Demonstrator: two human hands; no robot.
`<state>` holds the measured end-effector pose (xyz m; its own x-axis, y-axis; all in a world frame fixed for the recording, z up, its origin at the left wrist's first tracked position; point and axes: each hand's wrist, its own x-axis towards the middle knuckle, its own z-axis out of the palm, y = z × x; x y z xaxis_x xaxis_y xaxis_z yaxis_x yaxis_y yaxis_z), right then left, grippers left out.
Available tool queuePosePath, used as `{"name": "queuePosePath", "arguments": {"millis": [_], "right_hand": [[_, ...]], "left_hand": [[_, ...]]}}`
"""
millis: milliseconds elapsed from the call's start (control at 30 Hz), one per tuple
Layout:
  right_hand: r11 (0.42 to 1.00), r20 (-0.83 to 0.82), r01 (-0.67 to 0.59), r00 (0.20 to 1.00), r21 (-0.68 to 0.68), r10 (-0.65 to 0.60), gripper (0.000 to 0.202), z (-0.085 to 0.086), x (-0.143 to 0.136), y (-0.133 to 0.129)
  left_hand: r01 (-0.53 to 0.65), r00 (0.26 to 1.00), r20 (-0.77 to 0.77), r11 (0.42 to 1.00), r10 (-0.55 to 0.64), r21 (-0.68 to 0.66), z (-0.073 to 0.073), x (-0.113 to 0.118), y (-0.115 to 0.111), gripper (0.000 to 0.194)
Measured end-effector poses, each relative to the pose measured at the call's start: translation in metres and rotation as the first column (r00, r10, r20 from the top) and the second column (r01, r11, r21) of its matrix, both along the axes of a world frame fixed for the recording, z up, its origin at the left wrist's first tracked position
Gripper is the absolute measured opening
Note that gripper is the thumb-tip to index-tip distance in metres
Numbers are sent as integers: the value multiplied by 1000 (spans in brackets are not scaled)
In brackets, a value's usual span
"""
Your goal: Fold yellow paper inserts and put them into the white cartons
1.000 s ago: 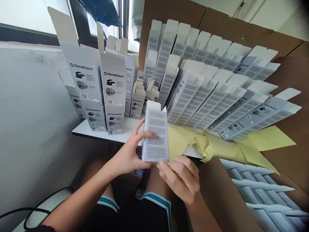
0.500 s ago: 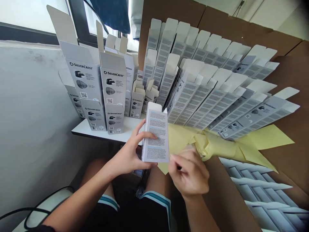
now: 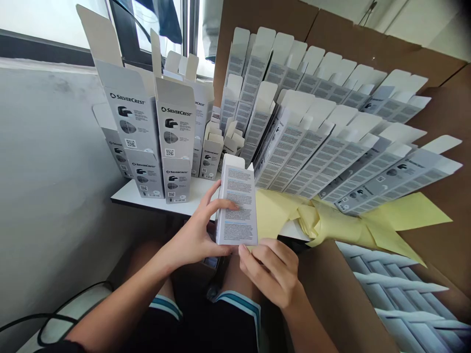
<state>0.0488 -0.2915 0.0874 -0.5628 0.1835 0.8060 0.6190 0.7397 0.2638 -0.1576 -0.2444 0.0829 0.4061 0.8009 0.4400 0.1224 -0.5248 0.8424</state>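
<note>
A small white box (image 3: 238,208) with printed text on its face stands upright in my left hand (image 3: 200,228), its top flaps raised. My left thumb is under the bottom edge, and one finger lies across the printed face. My right hand (image 3: 274,272) is at the box's lower right corner, its thumb and fingers drawn together near the bottom edge. What those fingertips hold, if anything, is too small to make out.
Open SilverCrest boxes (image 3: 174,127) stand at the left on a white table (image 3: 147,202). Rows of tall open boxes (image 3: 287,152) fill the back right. Yellow paper (image 3: 338,228) lies before them. A carton holds more white boxes (image 3: 397,284) at lower right.
My right hand has moved left and slightly down, to the bottom edge of the box. My left hand keeps its hold on the box. The view has shifted slightly.
</note>
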Motion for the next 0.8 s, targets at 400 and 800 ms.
{"name": "queuePosePath", "arguments": {"millis": [400, 800], "right_hand": [[925, -369, -241, 921, -295, 123, 20, 6, -2, 1], [974, -236, -94, 971, -205, 44, 29, -16, 1, 17]], "left_hand": [[-5, 1000, -14, 1000, 5, 15, 1, -1, -1, 61], [-20, 999, -41, 997, 23, 78, -7, 4, 6, 53]]}}
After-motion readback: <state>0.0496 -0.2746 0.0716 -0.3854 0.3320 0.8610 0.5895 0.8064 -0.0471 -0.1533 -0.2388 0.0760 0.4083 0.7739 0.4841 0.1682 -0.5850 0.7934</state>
